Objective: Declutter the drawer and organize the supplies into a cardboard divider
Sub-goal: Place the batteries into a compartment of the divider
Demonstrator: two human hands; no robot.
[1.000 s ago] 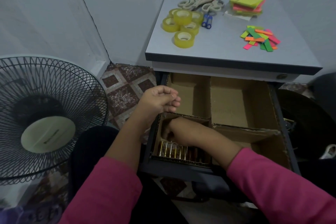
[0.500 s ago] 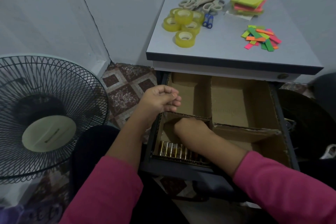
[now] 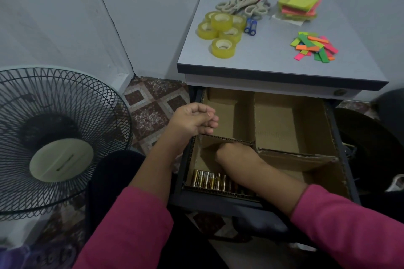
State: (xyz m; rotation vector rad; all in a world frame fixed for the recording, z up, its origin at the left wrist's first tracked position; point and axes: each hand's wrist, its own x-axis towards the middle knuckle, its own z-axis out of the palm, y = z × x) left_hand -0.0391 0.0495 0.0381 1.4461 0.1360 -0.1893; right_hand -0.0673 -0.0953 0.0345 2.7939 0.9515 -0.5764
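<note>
Reaching down into the open drawer, the right hand sits in the near-left compartment of the cardboard divider, its fingers turned down and hidden behind the wrist, so I cannot tell whether it grips anything. The left hand hovers over the drawer's left edge, loosely curled with fingertips drawn toward the palm; nothing shows in it. Both arms wear pink sleeves.

The divider is plain brown corrugated board, its cut edges rough and slightly bent, splitting the drawer into four compartments. The two far compartments show bare cardboard floor. Along the near edge of the near-left compartment lies a row of batteries, gold and dark, side by side and touching. The near-right compartment is partly covered by the right forearm, and its far wall sags at a tilt.

On the table above the drawer, a cluster of yellowish tape rolls sits at the far-left, one roll stacked atop the others. Scissors with pale handles lie just behind them, and two blue batteries lie beside the rolls. A stack of sticky notes rests near the far-right corner, with loose neon paper strips scattered nearer the right edge.

A black floor fan stands to the left on the tiled floor.
</note>
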